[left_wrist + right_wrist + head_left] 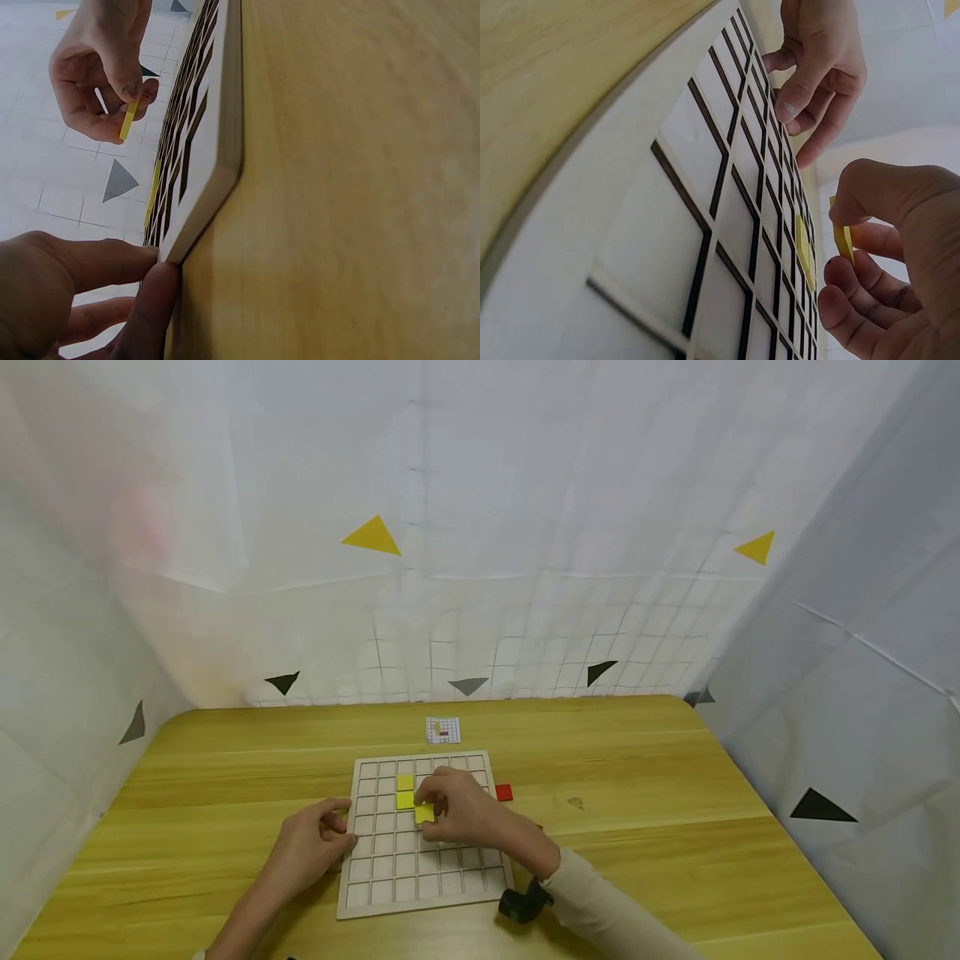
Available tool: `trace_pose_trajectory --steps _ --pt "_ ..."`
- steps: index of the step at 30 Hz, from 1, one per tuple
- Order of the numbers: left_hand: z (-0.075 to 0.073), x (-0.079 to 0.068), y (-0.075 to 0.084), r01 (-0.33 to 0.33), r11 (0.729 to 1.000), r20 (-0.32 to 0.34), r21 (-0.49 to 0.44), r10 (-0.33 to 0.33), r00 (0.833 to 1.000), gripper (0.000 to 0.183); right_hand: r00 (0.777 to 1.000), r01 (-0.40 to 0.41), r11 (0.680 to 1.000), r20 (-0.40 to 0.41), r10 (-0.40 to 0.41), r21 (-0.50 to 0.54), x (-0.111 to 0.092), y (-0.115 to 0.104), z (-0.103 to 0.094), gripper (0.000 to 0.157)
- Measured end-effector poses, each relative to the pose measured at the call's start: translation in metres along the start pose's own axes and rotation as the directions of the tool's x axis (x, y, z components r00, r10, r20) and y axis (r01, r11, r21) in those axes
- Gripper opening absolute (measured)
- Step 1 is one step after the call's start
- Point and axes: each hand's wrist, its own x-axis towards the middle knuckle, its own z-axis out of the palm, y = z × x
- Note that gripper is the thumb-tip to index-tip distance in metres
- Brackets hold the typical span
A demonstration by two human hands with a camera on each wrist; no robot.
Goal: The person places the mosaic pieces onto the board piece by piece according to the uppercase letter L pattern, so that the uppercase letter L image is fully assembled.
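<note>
A wooden grid board (pixel 405 865) with square cells lies on the table. My left hand (pixel 311 843) holds its left edge, thumb and forefinger pinching the rim in the left wrist view. Above the grid's middle, my right hand (pixel 461 806) pinches a yellow square tile (pixel 843 238) between thumb and fingers. The tile is raised off the board and tilted on edge in both wrist views. Two more yellow tiles, an upper one (pixel 405 782) and a lower one (pixel 405 800), sit in neighbouring cells of one column, just left of the right fingertips. The right hand hides several cells.
A red square tile (pixel 504 792) lies at the board's right side, and another reddish piece (pixel 539 827) shows partly behind the right wrist. Beyond the board lies a small printed card (pixel 442 730) with a coloured grid pattern. White sheeting (pixel 525 485) surrounds the wooden table (pixel 637 793).
</note>
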Motion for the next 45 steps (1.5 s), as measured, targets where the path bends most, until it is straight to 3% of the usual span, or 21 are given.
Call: trace_pose_trajectory --steps 29,45 --pt "0.001 -0.001 -0.001 0.006 1.000 -0.001 0.019 -0.006 1.000 0.052 0.999 0.047 0.997 0.029 -0.045 -0.063 0.016 -0.001 0.022 0.023" --pt "0.000 0.001 -0.001 0.014 1.000 -0.005 0.015 -0.013 1.000 0.052 1.000 0.012 0.992 0.016 -0.010 -0.126 0.020 -0.004 0.025 0.022"
